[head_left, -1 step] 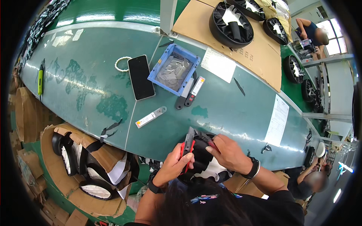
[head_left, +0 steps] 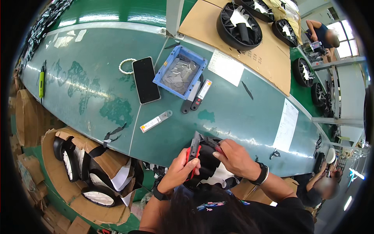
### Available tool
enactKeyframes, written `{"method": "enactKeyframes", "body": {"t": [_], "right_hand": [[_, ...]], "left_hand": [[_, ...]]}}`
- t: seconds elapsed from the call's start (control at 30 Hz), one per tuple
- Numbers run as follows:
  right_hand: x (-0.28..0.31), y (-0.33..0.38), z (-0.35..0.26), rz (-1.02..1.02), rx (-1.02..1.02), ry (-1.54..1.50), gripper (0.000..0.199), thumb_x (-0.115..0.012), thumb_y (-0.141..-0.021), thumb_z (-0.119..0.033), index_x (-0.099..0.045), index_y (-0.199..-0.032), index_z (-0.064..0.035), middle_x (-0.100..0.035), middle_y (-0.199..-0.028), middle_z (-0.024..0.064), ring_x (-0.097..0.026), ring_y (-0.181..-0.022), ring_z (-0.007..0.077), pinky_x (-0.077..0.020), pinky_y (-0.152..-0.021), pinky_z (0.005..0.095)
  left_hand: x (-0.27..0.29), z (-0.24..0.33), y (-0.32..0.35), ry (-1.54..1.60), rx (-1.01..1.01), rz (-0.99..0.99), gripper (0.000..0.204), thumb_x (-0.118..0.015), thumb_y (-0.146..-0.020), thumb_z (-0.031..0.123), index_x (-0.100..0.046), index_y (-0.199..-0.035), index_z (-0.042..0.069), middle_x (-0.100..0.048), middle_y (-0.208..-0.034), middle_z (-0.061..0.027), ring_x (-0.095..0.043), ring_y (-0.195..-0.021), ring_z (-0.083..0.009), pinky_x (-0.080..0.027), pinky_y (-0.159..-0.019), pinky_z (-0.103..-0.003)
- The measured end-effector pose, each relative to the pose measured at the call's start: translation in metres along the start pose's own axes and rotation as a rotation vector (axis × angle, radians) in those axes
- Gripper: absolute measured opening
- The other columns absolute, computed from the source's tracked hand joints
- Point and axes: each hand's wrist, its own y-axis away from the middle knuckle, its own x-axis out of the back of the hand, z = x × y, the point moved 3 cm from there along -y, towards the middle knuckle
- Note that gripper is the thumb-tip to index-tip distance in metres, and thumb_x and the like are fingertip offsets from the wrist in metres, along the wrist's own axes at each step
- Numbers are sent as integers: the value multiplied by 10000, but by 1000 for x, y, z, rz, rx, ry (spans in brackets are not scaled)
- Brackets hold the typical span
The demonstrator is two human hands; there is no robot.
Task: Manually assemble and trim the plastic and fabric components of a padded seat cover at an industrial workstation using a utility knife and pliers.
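In my closed left hand (head_left: pixel 179 170) is a pair of red-handled pliers (head_left: pixel 195 142), its grey metal head pointing away from me. The head sits at the far rim of a rounded black piece (head_left: pixel 205 165) with gathered black fabric and a white lining (head_left: pixel 220 175), held close to my body at the table edge. My right hand (head_left: pixel 239 162) is closed at the right side of that rim. Something narrow and dark red shows at its fingertips, too hidden to name. Where the pliers meet the rim, dark material covers the detail.
A blue bin (head_left: pixel 159 80) of flat grey metal pieces stands on the green table, beside a phone (head_left: pixel 146 80), a bead bracelet (head_left: pixel 121 66) and labelled grey strips (head_left: pixel 156 121). Similar black pieces (head_left: pixel 231 39) lie on cardboard behind. Left below is an open carton (head_left: pixel 58 187). Two people work at right.
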Motion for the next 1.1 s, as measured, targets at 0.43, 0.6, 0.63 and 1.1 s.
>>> {"method": "enactKeyframes", "body": {"t": [0.43, 0.6, 0.63, 1.1], "right_hand": [[-2, -3, -5, 9, 83, 34, 223, -637, -859, -155, -541, -942, 28, -576, -1060, 208, -565, -940, 372, -445, -818, 433], [1, -8, -18, -74, 73, 87, 223, -646, -852, -157, -541, -929, 25, -577, -1004, 206, -566, -897, 375, -461, -761, 426], [0, -9, -17, -168, -12, 93, 224, -649, -849, -156, -541, -926, 24, -575, -985, 206, -565, -884, 376, -466, -739, 425], [7, -13, -24, -67, 83, 119, 209, -664, -833, -139, -522, -865, 11, -584, -920, 183, -580, -789, 367, -465, -691, 440]], "left_hand": [[9, 2, 6, 51, -61, -6, 352, -535, -971, 280, -434, -1146, -8, -572, -844, -61, -577, -691, -125, -466, -636, -255], [12, 3, 7, 35, -23, 12, 369, -554, -960, 297, -441, -1134, -8, -573, -841, -61, -580, -689, -129, -467, -637, -255], [13, 3, 8, 36, -22, 13, 369, -554, -960, 297, -441, -1134, -8, -573, -841, -61, -580, -689, -129, -467, -637, -255], [13, 9, 4, -47, 8, -60, 362, -551, -959, 314, -448, -1126, 9, -579, -847, -60, -590, -697, -132, -469, -638, -262]]}}
